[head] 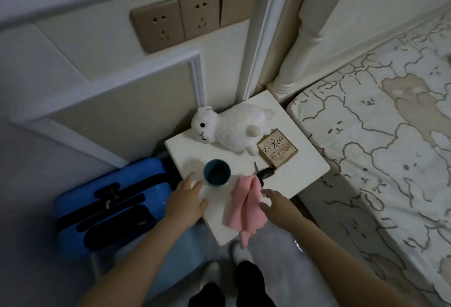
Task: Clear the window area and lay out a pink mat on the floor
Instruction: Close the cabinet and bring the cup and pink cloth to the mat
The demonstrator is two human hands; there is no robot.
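We find the left hand (186, 199) spread, fingers straight, over the near-left corner of the small white square bedside table (302, 160), just beside the dark teal round cup (217, 172) but not touching it. The right hand (277, 203) is likewise spread and holds nothing, its fingertips at the right edge of the crumpled pink cloth (245, 205) (whether they touch it we cannot tell). That cloth lies on the table's near edge, one corner hanging over. Just beyond it lies a black car key (264, 173), then a tan square box printed "Chinese chess" (277, 148) and a white plush alpaca toy (229, 127) lying on its side. A blue hard-shell suitcase (109, 206) lies on the floor left of the table; a bed with a bear-patterned sheet (380, 150) stands right.
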